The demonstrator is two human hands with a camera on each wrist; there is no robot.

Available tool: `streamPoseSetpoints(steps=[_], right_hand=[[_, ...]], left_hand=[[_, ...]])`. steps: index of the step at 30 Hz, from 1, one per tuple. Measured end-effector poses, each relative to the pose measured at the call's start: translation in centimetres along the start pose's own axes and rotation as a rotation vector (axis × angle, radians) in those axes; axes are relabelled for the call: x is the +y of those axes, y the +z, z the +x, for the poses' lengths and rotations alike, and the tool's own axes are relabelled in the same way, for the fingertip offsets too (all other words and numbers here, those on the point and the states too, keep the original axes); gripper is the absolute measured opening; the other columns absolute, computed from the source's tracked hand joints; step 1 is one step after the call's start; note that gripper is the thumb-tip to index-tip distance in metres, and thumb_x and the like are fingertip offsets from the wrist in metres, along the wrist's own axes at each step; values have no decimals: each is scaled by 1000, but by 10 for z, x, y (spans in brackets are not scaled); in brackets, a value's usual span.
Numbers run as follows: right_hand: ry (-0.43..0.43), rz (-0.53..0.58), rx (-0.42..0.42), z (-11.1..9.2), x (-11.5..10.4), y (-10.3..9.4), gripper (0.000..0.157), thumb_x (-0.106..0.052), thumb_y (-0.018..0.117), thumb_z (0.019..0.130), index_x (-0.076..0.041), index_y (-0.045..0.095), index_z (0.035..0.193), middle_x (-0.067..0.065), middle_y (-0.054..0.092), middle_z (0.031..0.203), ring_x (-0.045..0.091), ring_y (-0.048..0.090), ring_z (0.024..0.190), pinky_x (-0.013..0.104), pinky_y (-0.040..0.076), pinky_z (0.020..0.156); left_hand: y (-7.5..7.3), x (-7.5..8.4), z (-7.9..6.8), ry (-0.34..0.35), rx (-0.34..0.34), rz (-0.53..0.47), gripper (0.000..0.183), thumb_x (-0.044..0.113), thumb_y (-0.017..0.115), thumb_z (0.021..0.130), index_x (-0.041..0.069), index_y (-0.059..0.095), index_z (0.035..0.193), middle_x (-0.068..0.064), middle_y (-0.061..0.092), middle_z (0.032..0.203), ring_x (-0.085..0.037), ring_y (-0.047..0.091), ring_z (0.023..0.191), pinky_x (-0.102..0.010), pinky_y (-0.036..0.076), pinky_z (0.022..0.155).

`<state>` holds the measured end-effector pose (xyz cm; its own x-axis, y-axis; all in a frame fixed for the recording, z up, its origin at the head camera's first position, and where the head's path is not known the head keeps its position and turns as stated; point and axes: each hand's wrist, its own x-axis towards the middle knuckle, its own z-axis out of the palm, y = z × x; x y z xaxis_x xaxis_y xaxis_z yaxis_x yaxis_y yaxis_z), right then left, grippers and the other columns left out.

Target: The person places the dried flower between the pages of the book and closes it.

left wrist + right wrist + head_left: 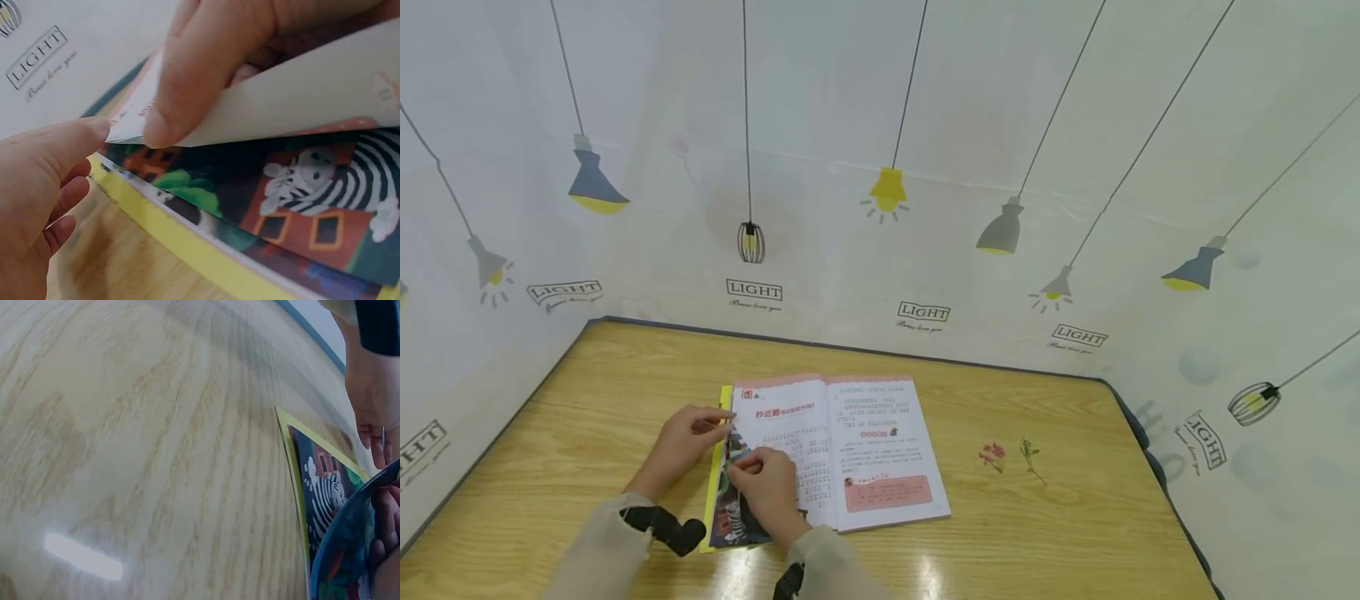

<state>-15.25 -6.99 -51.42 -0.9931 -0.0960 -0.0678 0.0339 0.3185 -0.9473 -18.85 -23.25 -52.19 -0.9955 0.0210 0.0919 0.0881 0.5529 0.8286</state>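
An open book [891,450] with printed pages lies on the table. My right hand [767,486] pinches a bundle of its left-hand pages near their outer edge. In the left wrist view those pages [300,94] bend up between thumb and fingers of the right hand [206,69]. Beneath them shows a dark picture page with a zebra [312,172]. At the book's left edge is my left hand [681,442], a fingertip close against the page corner and the other fingers loosely bent. Whether that tip touches the paper is unclear. A yellow cover edge [711,492] sticks out below.
Right of the book lie a pink pressed flower [992,455] and a thin green sprig [1031,454] on the wooden table [1075,533]. A pale curtain [820,100] printed with lamps surrounds the table's far side and both sides.
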Motion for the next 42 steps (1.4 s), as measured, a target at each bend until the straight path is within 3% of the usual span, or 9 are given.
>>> streamPoseSetpoints(steps=[13,25,35,42], right_hand=[[-39,-33,17,1,4,-1,8,-13,75,74,-11,69,70,-10,55,57,-1,47,51,18,38,48],[-56,23,-25,4,3,-10,4,-12,73,76,-9,71,75,-9,55,59,0,49,52,18,40,50],[-66,67,-239,7,-11,-35,12,-15,69,82,-4,72,86,-1,62,66,2,52,55,20,42,53],[-57,35,-304,12,-13,-58,16,-17,66,85,-4,71,94,-3,62,72,7,53,61,23,43,55]], left_hand=[[12,-1,6,52,-1,82,21,14,71,80,3,72,98,-8,56,87,-19,45,79,-34,37,69],[17,-3,6,57,-2,133,24,17,72,79,4,72,99,-6,56,88,-19,46,81,-35,37,70],[14,-5,3,81,1,152,25,22,71,81,6,72,101,-6,58,91,-19,47,83,-37,37,72],[10,-7,0,63,-8,147,27,23,70,82,6,71,103,-6,56,90,-19,45,82,-35,37,71]])
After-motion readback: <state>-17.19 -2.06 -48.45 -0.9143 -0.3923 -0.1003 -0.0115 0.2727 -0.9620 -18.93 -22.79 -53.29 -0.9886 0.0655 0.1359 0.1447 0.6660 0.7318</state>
